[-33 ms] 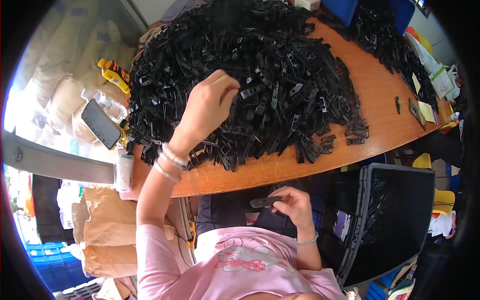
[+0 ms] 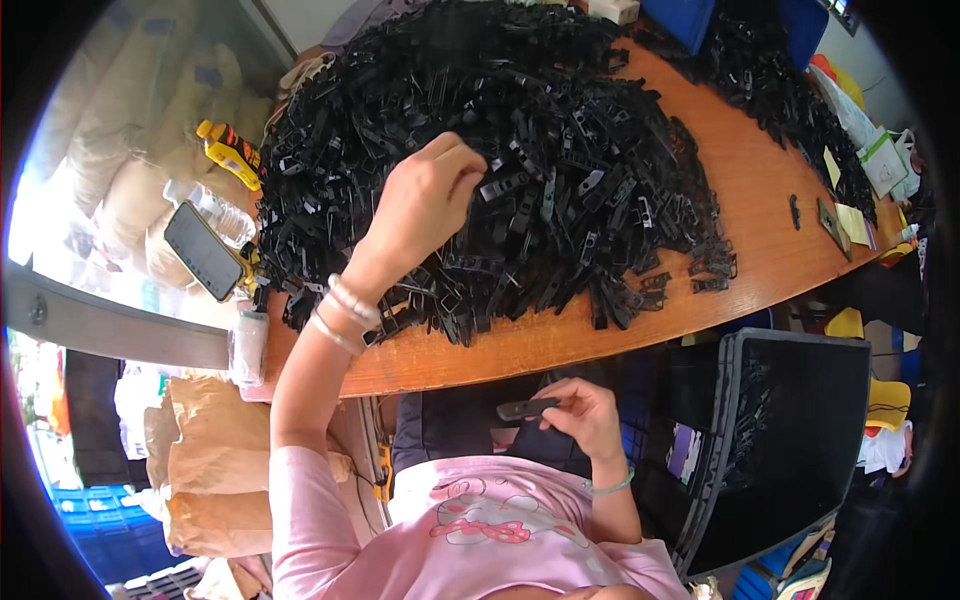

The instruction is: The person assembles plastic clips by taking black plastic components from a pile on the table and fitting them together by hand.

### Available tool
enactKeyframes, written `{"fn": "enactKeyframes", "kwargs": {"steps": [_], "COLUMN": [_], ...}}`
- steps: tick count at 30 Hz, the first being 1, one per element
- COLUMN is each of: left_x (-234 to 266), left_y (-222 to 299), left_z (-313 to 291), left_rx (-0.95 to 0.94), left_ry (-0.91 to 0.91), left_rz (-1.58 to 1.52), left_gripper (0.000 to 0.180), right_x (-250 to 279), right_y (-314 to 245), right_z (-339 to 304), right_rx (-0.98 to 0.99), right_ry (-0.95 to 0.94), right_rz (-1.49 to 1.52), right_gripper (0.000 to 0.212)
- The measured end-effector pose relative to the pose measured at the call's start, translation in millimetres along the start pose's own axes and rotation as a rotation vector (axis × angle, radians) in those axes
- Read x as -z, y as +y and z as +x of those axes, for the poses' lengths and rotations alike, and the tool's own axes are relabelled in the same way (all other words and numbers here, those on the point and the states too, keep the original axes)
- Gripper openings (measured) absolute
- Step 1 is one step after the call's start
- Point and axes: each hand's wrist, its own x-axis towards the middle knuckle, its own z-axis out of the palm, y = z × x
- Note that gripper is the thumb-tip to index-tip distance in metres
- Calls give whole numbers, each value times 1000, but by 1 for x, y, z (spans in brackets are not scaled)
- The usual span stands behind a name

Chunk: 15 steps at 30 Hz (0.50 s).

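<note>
A large heap of small black plastic clip-like pieces (image 2: 560,215) covers much of the table. Over its middle is my left hand (image 2: 427,195), its fingers curled and pinched together; whatever may be between the fingertips is hidden. My right hand (image 2: 585,418) is lower down, in front of the table edge and above my lap. Between its thumb and fingers it grips one long, narrow black plastic piece (image 2: 522,409), which points leftward.
The orange-brown wooden table (image 2: 440,372) curves across the view. A phone (image 2: 203,250), a clear bottle (image 2: 225,215) and a yellow bottle (image 2: 232,153) stand left of the heap. At lower right is a black tray (image 2: 790,450) with some black pieces inside. Brown paper bags (image 2: 215,450) lie lower left.
My left hand has shifted very slightly up and to the right over the heap. The right hand and its black piece have moved a touch to the left.
</note>
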Motion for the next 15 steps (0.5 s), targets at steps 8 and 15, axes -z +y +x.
{"fn": "enactKeyframes", "kwargs": {"steps": [8,15], "left_x": [-12,-29], "left_y": [-41,-78], "left_z": [102,143], "left_rx": [-175,94], "left_ry": [95,-133], "left_rz": [303,303], "left_gripper": [8,15], "right_x": [1,8], "right_y": [19,18], "right_z": [-7,-7], "right_rx": [-142,-167], "right_ry": [-57,-121], "right_rz": [35,-19], "right_gripper": [18,25]}}
